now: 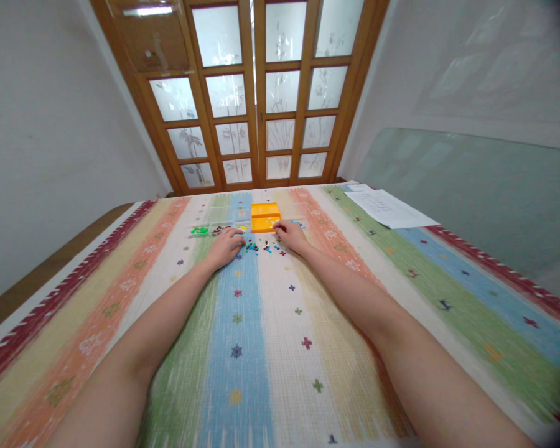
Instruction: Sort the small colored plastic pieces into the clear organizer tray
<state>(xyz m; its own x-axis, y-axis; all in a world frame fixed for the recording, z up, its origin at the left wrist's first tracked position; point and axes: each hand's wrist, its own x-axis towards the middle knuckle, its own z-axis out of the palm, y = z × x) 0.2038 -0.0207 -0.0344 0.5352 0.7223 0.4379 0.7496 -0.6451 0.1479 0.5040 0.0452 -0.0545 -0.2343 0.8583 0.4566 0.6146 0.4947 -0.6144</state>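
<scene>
Both arms reach across the table to small loose pieces. My left hand (226, 247) rests on the cloth left of a scatter of tiny blue, green and dark pieces (252, 247), its fingers apart and slightly bent. My right hand (290, 236) is closed in a pinch at the front right corner of an orange box (266, 222); whatever its fingertips hold is too small to make out. The orange box stands with its lid up. Left of it are clear boxes with green pieces (200, 231) and dark pieces (218, 229), partly behind my left hand.
Blue pieces (299, 224) lie just beyond my right hand. A striped cloth (238, 386) covers the table. Printed paper sheets (387, 208) lie at the back right. Wooden doors with glass panes (256, 93) stand behind, and a pale green panel (476, 186) leans along the right.
</scene>
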